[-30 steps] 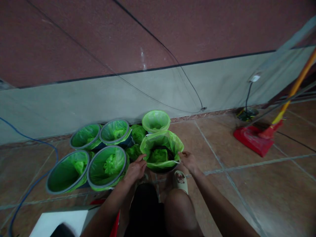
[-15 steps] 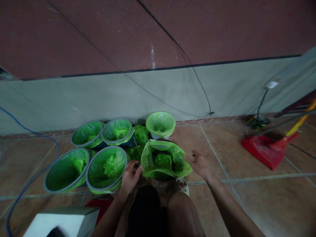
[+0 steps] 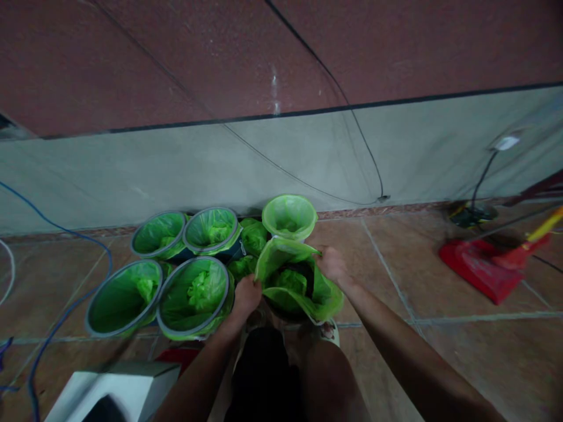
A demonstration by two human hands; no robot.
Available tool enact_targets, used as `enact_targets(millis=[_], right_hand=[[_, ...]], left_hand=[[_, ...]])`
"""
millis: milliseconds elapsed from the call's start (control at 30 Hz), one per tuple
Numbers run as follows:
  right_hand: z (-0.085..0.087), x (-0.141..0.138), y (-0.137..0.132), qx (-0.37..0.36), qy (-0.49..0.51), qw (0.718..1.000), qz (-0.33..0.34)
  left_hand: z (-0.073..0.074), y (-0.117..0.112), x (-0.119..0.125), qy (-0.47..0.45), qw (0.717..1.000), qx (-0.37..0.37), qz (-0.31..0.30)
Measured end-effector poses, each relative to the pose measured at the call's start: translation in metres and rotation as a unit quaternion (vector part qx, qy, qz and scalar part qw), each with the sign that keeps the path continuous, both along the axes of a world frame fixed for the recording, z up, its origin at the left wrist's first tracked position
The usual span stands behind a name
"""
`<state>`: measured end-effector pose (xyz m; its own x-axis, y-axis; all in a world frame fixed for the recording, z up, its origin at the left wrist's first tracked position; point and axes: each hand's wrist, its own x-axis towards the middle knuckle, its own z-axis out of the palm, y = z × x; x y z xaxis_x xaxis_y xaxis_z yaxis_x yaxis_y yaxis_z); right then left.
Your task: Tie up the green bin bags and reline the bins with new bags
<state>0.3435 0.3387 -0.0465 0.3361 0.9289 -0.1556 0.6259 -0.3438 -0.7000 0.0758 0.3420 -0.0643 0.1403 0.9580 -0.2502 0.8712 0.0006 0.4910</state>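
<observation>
A green plastic bag (image 3: 328, 296) lines a bin right in front of my knees, its mouth spread wide and loose. My left hand (image 3: 247, 295) is closed on the left edge of the bag. At the upper right edge, my right hand (image 3: 332, 264) pinches the same bag. Crumpled green plastic and a dark inner wall show down inside. The bag hides most of the bin's outside. Directly behind it stands a smaller white bin (image 3: 289, 217) with a green liner folded over its rim.
To the left stand several grey-rimmed bins (image 3: 193, 299) with green liners. A white box (image 3: 118, 390) is at the lower left, near a blue hose (image 3: 65, 313). A red dustpan (image 3: 479, 266) lies on the tiles at right. A black cable (image 3: 365, 146) hangs down the wall.
Both hands have closed on the bag's edges; before, their fingers were looser beside it. The bag's mouth has been pulled into a new shape, its far edge raised. The view has shifted slightly.
</observation>
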Motion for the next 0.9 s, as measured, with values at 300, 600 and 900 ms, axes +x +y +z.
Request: enact_targets(millis=[300, 600, 900], right_hand=[[0.015, 0.011, -0.048, -0.031, -0.088, 0.995, -0.039], [-0.014, 0.016, -0.068, -0.115, -0.077, 0.987, -0.077], [-0.022, 0.042, -0.059, -0.112, -0.019, 0.991, -0.072]], left_hand=[[0.041, 0.039, 0.012, 0.057, 0.994, 0.064, 0.064], [0.014, 0.061, -0.011, 0.107, 0.991, 0.026, 0.072], [0.000, 0.049, -0.013, 0.075, 0.995, -0.050, 0.053]])
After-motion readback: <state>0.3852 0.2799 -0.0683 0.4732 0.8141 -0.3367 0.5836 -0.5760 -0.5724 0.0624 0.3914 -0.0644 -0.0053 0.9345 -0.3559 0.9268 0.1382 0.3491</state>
